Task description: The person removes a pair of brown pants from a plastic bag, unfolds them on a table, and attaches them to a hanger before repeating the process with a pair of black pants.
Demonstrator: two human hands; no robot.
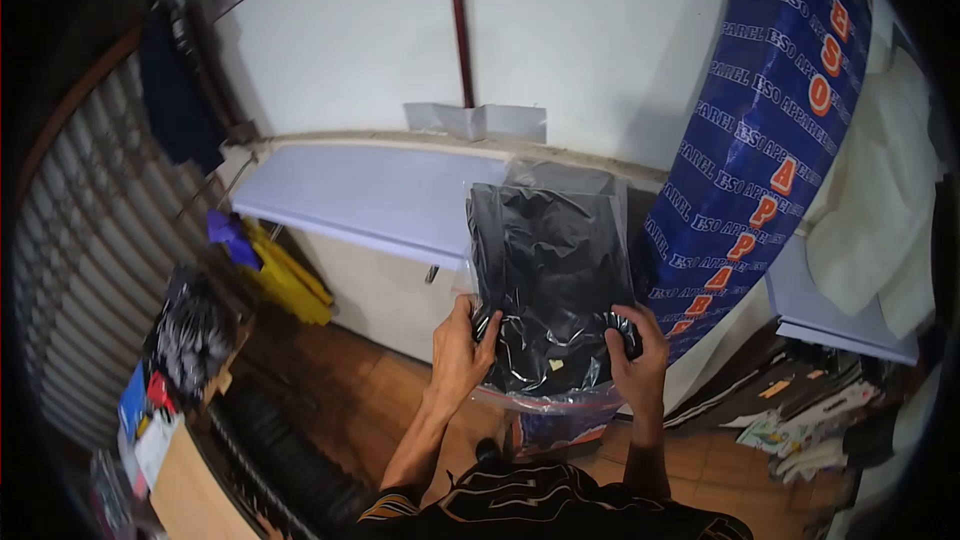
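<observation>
A folded black garment [550, 260] lies inside a clear plastic bag [555, 402], which has a reddish strip along its edge nearest my body. My left hand [464, 348] grips the bag's left side, thumb on top and fingers mostly underneath. On the right side my right hand [636, 352] pinches the bag, with its thumb pressed on the plastic. The bag's far end reaches over the shelf's right part, and the near end hangs in front of me. A small pale tag [556, 365] shows through the plastic near the bottom.
A pale lilac shelf [350, 190] runs along the white wall. To the right stands a tall blue printed roll [760, 140] beside white fabric [870, 190]. Yellow cloth [290, 275] hangs below the shelf's left end. At lower left are a stuffed box [190, 340] and a wooden board [200, 485].
</observation>
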